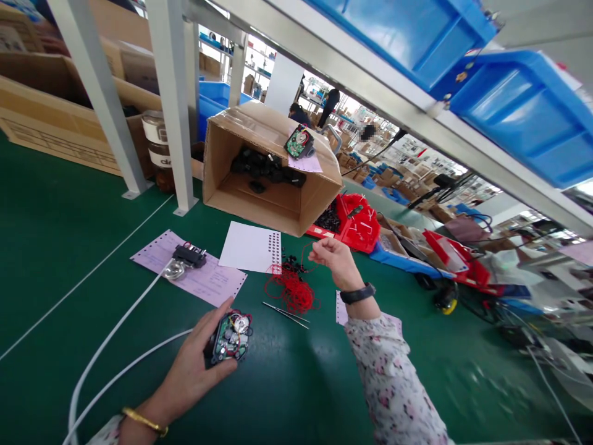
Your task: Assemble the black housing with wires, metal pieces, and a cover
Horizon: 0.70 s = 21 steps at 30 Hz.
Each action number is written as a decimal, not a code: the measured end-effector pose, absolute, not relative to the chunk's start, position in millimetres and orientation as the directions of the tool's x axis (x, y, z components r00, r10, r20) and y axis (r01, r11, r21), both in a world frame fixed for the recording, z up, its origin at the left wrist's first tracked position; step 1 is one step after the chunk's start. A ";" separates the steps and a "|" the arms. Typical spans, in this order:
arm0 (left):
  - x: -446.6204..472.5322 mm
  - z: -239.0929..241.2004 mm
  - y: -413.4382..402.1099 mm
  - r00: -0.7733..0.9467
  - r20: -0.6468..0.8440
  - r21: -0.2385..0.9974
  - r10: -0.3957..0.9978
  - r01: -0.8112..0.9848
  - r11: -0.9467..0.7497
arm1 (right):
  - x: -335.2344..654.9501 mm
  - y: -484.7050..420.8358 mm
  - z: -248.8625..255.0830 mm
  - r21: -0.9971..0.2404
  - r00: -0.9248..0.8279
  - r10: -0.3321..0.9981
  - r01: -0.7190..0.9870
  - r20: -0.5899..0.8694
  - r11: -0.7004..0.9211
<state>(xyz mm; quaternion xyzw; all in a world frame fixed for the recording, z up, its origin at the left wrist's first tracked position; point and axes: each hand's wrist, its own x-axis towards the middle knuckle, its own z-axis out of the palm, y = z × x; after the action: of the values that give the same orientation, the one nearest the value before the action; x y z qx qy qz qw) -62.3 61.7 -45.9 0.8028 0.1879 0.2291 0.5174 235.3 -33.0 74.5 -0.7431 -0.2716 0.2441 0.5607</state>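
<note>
Right forearm point(393, 383), floral-sleeved, is being held on a diagonal, up and leftward from the lower right, over the green bench point(287, 402). Dark wristband point(357, 293) is being worn at the wrist. Right hand point(336, 259) is being held just right of the red wire tangle point(296, 293), wrist bent left, fingertips together in a narrow pinch; one red wire point(304, 250) is apparently being gripped there, with a slack loop hanging toward the tangle.

Left hand point(194, 358) is being held low, angled up-right, gold bangle point(144, 421) at the wrist. Circuit-board module point(236, 337) is being gripped by it fairly wide, thumb at the near edge, fingers at the far edge, board side facing the camera. White cable point(160, 345) is being hidden at its end behind that hand; can't tell if it's joined to the module.

Tweezers point(286, 314) are being supported by the bench between module and tangle. White paper point(245, 247) is being slightly overlapped by the tangle. Second module point(299, 143) is being carried on the cardboard box point(266, 213) behind.
</note>
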 end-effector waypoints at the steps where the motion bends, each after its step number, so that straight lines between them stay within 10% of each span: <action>1: -62.1 -45.9 61.7 0.823 0.172 0.916 0.541 0.069 -0.395 | 231.7 -38.2 81.2 -0.968 0.718 0.692 0.117 -0.071 -0.220; 9: -60.5 -44.5 62.1 0.839 0.113 0.905 0.532 0.135 -0.404 | 176.6 -128.8 67.9 -0.938 0.686 0.640 -0.239 -0.347 -0.252; 15: -56.3 -42.9 59.5 0.823 0.024 0.935 0.568 0.183 -0.304 | 160.6 -228.5 -5.8 -0.764 0.963 0.248 0.078 -0.109 -0.641; 21: -55.1 -38.6 59.7 0.834 -0.109 0.976 0.541 0.192 -0.099 | 172.3 -242.3 -18.1 -0.701 0.930 0.364 0.228 -0.049 -0.676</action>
<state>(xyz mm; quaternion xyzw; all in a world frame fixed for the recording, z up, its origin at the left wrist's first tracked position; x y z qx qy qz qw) -55.1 59.7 -38.6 0.7280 0.2517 0.1404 0.6221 172.3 -242.3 -18.1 -0.9108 -0.1626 0.0926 0.3681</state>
